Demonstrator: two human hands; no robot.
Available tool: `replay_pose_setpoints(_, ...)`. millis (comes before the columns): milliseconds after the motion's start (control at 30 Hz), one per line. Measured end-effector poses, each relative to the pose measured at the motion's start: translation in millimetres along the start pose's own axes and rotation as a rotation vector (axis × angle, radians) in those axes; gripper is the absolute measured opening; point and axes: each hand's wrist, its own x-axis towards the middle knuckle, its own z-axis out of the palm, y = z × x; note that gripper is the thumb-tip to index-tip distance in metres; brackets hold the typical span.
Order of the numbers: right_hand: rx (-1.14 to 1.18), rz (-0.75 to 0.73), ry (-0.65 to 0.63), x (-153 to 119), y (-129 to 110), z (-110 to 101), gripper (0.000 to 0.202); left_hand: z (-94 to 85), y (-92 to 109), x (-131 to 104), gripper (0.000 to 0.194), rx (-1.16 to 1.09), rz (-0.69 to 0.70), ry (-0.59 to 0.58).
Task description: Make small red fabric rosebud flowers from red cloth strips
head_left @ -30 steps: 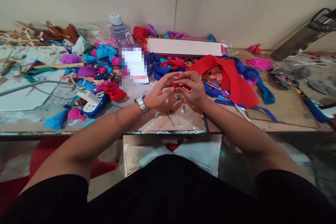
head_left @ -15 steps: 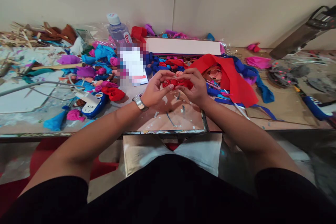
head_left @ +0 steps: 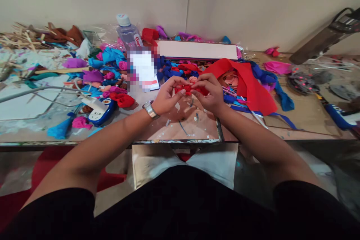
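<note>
Left hand [head_left: 168, 96] and right hand [head_left: 209, 93] pinch crumpled red paper [head_left: 188, 90] between them, above the table's front edge [head_left: 180, 141].

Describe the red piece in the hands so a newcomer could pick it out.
Start at the table: the left hand and right hand are close together above it. Between their fingertips is the small, crumpled red piece. Only it is held; the broad red strip and red bundle lie amid clutter.

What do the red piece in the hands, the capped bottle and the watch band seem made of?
Red piece: crepe paper or thin fabric, can't tell which; matte-looking, softly folded.
Bottle: likely plastic, smooth and clear; its body looks see-through.
Watch band: probably polished metal, given its silvery highlights.
</note>
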Motion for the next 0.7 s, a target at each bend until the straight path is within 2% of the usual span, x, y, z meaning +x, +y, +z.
replay_pose_setpoints(200,-0.012,0.043,-0.01,-1.8,2.8,1.5,0.032,2.4,2.0,-2.5,0.036,-0.005,-0.002,-0.014)
replay_pose_setpoints(333,0.005,0.007,0.005,-2.7,3.9,3.1,0.031,4.4,2.6,-2.7,0.042,0.027,0.003,-0.003)
replay_pose_setpoints(533,0.011,0.032,-0.059,-0.9,3.3,2.6,0.034,2.7,1.7,-1.6,0.037,0.055,-0.017,0.019)
replay_pose_setpoints(700,0.008,0.011,-0.052,0.2,0.6,0.4,0.029,0.0,1.3,1.2,0.039,0.12,0.022,0.02)
